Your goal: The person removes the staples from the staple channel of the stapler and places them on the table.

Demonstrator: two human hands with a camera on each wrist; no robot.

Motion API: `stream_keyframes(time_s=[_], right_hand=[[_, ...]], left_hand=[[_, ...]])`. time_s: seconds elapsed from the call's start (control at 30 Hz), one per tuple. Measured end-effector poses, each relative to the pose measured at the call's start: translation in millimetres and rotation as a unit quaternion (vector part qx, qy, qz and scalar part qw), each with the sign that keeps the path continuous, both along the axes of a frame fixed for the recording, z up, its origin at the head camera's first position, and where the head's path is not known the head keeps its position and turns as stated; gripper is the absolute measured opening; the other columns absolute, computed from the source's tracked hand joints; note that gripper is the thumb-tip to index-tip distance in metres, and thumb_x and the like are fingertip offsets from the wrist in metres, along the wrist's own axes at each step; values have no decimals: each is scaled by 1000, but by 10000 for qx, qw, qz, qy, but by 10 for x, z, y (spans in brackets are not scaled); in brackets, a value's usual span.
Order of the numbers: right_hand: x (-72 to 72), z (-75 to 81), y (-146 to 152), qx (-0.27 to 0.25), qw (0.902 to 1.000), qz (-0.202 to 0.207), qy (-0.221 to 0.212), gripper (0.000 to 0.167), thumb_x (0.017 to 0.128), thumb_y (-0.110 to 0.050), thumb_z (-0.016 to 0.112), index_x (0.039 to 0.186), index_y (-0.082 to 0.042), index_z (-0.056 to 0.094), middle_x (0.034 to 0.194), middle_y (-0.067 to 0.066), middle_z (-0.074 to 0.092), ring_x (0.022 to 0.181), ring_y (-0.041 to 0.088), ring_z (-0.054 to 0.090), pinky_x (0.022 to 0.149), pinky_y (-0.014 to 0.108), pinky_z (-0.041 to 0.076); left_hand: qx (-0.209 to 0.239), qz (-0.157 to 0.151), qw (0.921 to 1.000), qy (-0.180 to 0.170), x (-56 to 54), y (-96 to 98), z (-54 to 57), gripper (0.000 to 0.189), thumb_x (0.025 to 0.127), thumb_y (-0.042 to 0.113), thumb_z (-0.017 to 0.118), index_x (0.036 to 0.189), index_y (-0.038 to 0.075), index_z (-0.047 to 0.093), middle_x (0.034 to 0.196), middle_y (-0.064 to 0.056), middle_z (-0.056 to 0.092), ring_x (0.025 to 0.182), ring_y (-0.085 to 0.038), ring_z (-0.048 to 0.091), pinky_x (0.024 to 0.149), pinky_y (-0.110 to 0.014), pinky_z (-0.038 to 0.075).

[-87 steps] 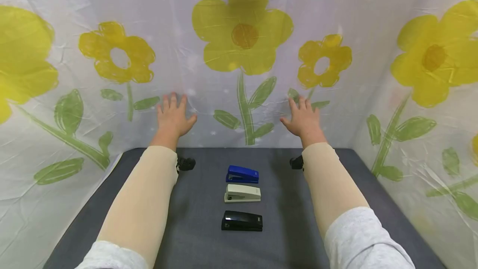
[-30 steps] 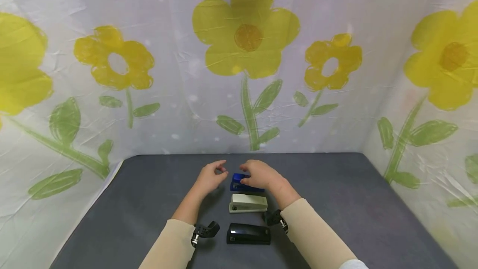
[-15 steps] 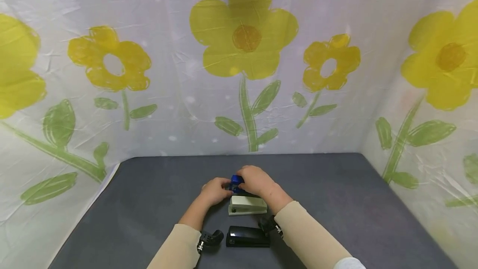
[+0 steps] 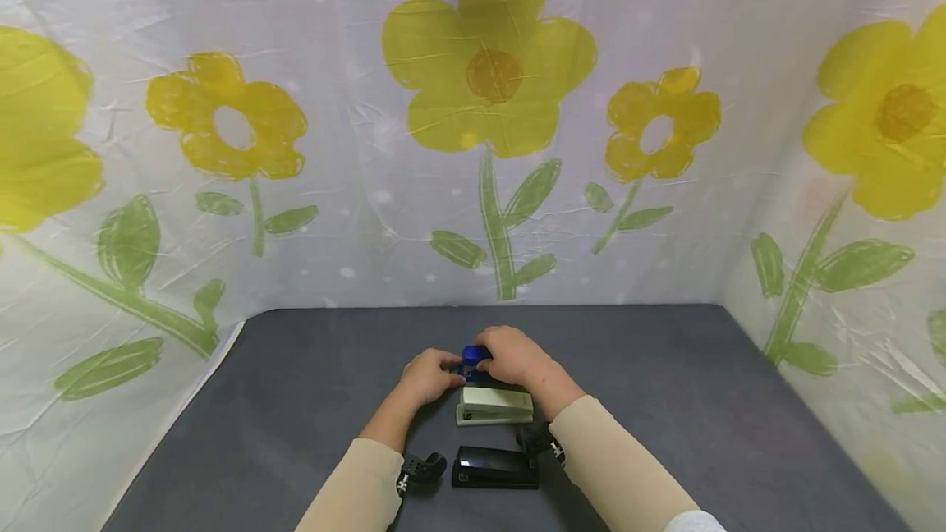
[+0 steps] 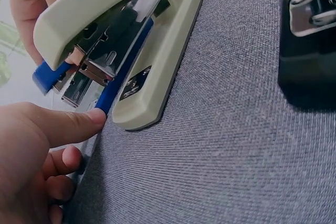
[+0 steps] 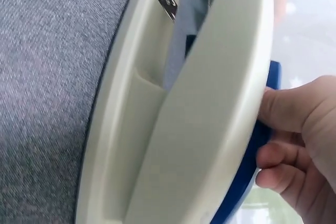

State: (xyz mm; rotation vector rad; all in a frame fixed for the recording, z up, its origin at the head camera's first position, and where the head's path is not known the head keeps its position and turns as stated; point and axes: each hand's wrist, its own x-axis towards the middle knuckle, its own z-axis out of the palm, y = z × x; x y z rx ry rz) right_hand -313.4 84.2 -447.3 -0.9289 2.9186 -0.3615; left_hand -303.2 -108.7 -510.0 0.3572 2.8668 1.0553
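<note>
A blue stapler [image 4: 473,373] lies farthest back in a column of staplers. At its left end, my left hand [image 4: 429,376] pinches the base between thumb and fingers; the left wrist view shows the thumb tip on the blue base [image 5: 107,100]. From above and the right, my right hand [image 4: 510,354] grips the blue top arm, hiding much of it. The right wrist view has that thumb and curled fingers on the blue side [image 6: 258,142]. The cream stapler [image 4: 493,405] sits just in front, partly blocking the blue one in both wrist views.
Nearest the body is a black stapler [image 4: 495,467], between the two forearms. All stand on a dark grey cloth-covered table [image 4: 310,417]. A flower-printed curtain [image 4: 355,187] encloses the back and sides. Black wrist cameras [image 4: 423,469] hang close over the table.
Both hands have come down from the curtain to the blue stapler. The left hand has closed on its left end and the right hand on its top. Over the last half second little has moved.
</note>
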Motion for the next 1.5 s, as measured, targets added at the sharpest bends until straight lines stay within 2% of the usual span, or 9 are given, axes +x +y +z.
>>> stream_keyframes(time_s=[0.13, 0.33, 0.53, 0.63, 0.7, 0.83, 1.0, 1.3, 1.5], right_hand=[[-21, -5, 65, -553, 9982, -99, -210, 33, 96, -20, 75, 125, -6, 70, 117, 9, 70, 107, 27, 67, 92, 43, 52], [-3, 5, 171, -1472, 9869, -367, -555, 37, 98, -19, 73, 130, -2, 66, 123, 13, 68, 111, 29, 66, 94, 47, 52], [52, 13, 311, -2275, 9676, -769, -784, 30, 99, -18, 70, 127, -6, 65, 106, 7, 68, 73, 18, 60, 66, 38, 50], [81, 4, 365, -2596, 9573, -919, -880, 30, 101, -16, 69, 129, -6, 64, 97, 6, 66, 66, 18, 54, 59, 35, 45], [100, -12, 401, -2772, 9506, -1018, -956, 31, 101, -15, 68, 130, -6, 62, 92, 5, 65, 68, 17, 55, 60, 35, 45], [136, -48, 480, -3099, 9361, -1201, -1156, 34, 102, -12, 65, 134, -5, 58, 92, 8, 64, 71, 19, 56, 61, 36, 45], [151, -83, 575, -3422, 9212, -1231, -1385, 32, 103, -9, 62, 134, -5, 56, 92, 11, 64, 71, 20, 55, 62, 35, 45], [154, -91, 755, -3755, 9080, -1046, -1536, 29, 104, -2, 57, 133, 1, 52, 102, 13, 62, 77, 21, 59, 72, 42, 53], [127, -96, 901, -3820, 9032, -1157, -1579, 28, 104, 0, 55, 132, 1, 52, 115, 16, 64, 84, 25, 62, 79, 44, 54]], left_hand=[[-4, 55, 10000, -55, 1, 0, 24, 37, 90, 22, 80, 124, 9, 75, 88, 1, 70, 76, -15, 58, 78, -44, 45], [20, 96, 9999, -104, 7, -29, 55, 34, 90, 21, 81, 121, 10, 77, 84, 2, 68, 75, -14, 56, 77, -42, 44], [-9, 133, 9999, -76, 9, -51, 49, 33, 90, 23, 80, 121, 12, 77, 104, -4, 74, 94, -21, 64, 90, -51, 45], [42, 142, 9999, -56, 29, -77, 36, 33, 90, 21, 80, 121, 11, 77, 107, -7, 74, 102, -27, 65, 93, -54, 45], [62, 128, 9999, -16, 46, -90, 27, 33, 90, 20, 80, 121, 11, 77, 104, -5, 73, 101, -26, 65, 93, -54, 44], [105, 60, 9999, -53, 69, -95, 11, 33, 91, 20, 80, 122, 11, 76, 84, -2, 66, 84, -22, 59, 85, -49, 43], [133, 76, 9998, -86, 79, -84, 3, 33, 90, 20, 80, 122, 12, 77, 83, 2, 64, 83, -18, 56, 81, -45, 43], [268, 63, 9995, -154, 79, -106, -18, 34, 91, 19, 79, 124, 12, 76, 75, 2, 59, 75, -18, 51, 75, -41, 37], [255, 86, 9996, -101, 50, -94, -9, 33, 91, 19, 79, 123, 12, 76, 81, 1, 64, 81, -18, 54, 85, -47, 38]])
